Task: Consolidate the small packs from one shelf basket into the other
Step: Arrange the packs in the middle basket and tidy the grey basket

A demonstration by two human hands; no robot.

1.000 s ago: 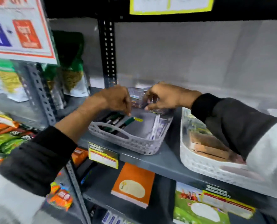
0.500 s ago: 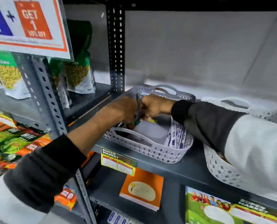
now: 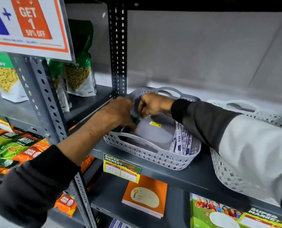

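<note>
Head view: both hands work inside the grey basket at mid-frame, on the shelf. The left hand is curled, its fingertips pressed down on some green packs at the basket's left end; it looks like a pinch, though the fingers cover the contact. The right hand is closed just beside it, thumb and fingers drawn together, but what it grips I cannot tell. More packs, white sachets, stand on edge against the basket's right wall. These look light, thin and flexible, with slick wrappers, so they probably slide; gathering several flat and pinching across the middle or along an edge seems the surest hold. A white basket sits at the right of the frame, just beside the grey one; the right sleeve hides its contents. The green packs' number and print are unreadable.
</note>
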